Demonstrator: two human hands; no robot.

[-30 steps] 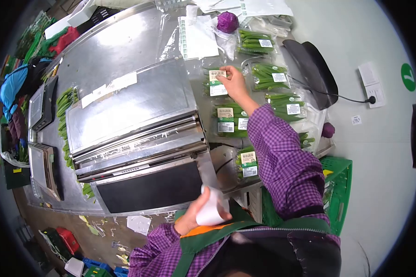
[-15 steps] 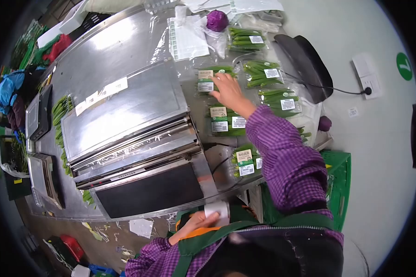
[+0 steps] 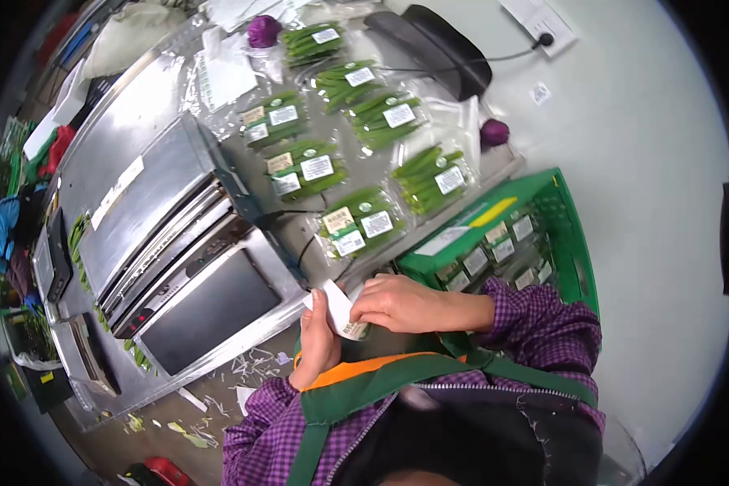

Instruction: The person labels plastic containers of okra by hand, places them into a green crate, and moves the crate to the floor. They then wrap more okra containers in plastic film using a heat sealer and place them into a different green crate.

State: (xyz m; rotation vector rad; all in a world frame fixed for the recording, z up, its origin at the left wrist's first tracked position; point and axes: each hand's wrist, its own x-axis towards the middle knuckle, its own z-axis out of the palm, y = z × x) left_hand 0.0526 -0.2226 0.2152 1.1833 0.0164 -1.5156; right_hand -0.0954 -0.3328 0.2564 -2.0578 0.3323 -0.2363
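Note:
My left hand point(image 3: 319, 340) is closed around a white label backing strip point(image 3: 337, 301) in front of my apron, thumb on top. My right hand point(image 3: 393, 304) pinches the lower end of the strip, where a brown and green printed label point(image 3: 355, 330) shows. The right fingertips are partly hidden. Beyond the hands lies a clear pack of long green vegetables point(image 3: 360, 225) with a brown-green label and a white one. Behind it are similar packs, among them one point(image 3: 305, 170) with both label kinds and another point(image 3: 429, 180) showing only a white label.
A steel wrapping machine point(image 3: 170, 211) with a dark plate stands on the left of the table. A green crate point(image 3: 571, 235) holding labelled packs is to the right. Purple cabbages point(image 3: 264, 31) and a black device with a cable point(image 3: 437, 49) are at the back.
My right hand has left a pack on the table and come back to the label strip in my left hand. The left hand has lifted slightly, and the view has turned toward the crate.

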